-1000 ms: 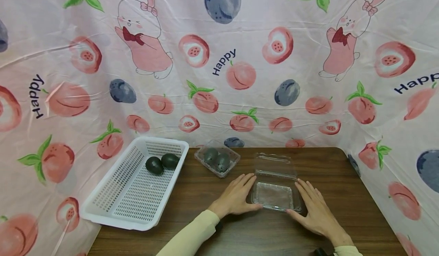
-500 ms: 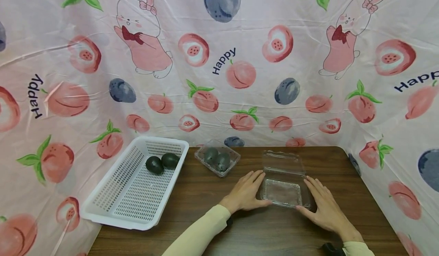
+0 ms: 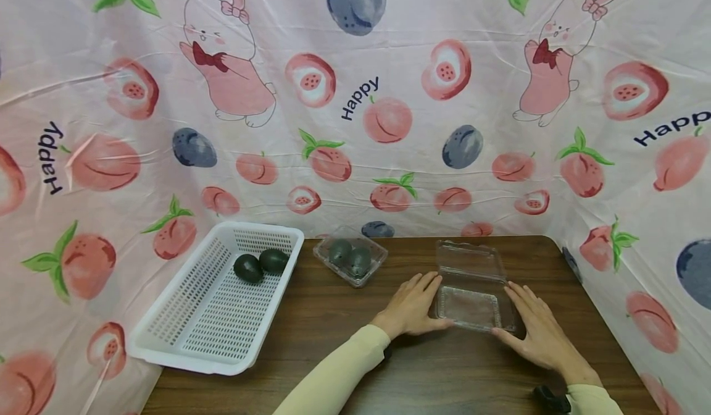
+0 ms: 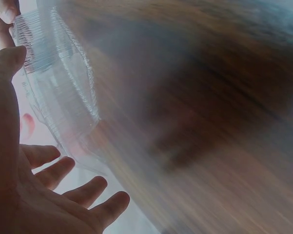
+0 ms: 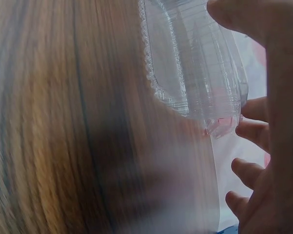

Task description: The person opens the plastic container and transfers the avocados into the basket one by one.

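A see-through plastic clamshell box [image 3: 469, 307] lies on the brown table with its lid folded back, away from the person. Beside its left wall is the left hand [image 3: 411, 307], fingers stretched forward and thumb at the front edge. The right hand [image 3: 536, 328] mirrors this along the right wall, its thumb near the front corner. In the left wrist view, the spread fingers [image 4: 85, 192] stand by the ridged clear box [image 4: 58, 87]. The right wrist view has the thumb [image 5: 229, 14] against the box [image 5: 200, 73]. Only bare tray floor shows inside it.
A white perforated basket [image 3: 213, 310] with two dark green avocados [image 3: 248, 269] stands at the left. Behind the left hand, a second clear box [image 3: 351, 278] contains two more avocados [image 3: 340, 251]. A fruit-and-rabbit printed cloth [image 3: 389, 155] hangs round the wooden table [image 3: 444, 378].
Both hands and the lidded clear box between them have shifted to the right and slightly away from the person. The basket and the filled box have kept their places.
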A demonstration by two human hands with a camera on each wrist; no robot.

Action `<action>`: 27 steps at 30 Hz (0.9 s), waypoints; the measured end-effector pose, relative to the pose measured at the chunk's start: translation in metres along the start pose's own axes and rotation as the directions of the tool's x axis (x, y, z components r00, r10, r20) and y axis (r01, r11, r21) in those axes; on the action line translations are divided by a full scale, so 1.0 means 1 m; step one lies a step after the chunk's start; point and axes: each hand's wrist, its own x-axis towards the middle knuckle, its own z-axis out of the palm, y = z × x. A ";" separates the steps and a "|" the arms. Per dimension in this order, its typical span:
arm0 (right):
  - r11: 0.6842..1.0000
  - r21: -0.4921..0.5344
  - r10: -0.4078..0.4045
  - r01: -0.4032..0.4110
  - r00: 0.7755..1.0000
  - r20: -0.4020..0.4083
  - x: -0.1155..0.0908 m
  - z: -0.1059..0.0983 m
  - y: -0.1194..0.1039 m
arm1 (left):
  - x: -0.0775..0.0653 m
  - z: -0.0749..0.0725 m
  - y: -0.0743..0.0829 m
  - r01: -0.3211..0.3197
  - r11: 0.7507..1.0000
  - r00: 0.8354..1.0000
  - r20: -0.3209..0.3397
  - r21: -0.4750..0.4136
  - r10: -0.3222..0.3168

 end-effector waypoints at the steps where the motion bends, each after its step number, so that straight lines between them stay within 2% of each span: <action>1: 1.000 -0.003 0.000 0.000 1.000 0.000 0.000 -0.001 0.002 | 0.002 0.000 0.001 0.001 1.000 1.000 0.002 0.000 -0.001; 17: 0.998 -0.033 0.055 -0.053 0.998 0.038 0.004 -0.019 0.019 | 0.028 0.001 0.019 -0.006 1.000 1.000 -0.004 0.019 0.006; 24: 0.999 -0.033 0.034 -0.034 0.999 0.016 0.005 -0.024 0.028 | 0.038 0.002 0.027 0.000 1.000 1.000 0.008 0.021 0.000; 27: 0.998 -0.037 0.043 -0.042 0.999 0.031 0.005 -0.026 0.030 | 0.041 0.002 0.030 0.008 1.000 1.000 0.017 0.013 -0.008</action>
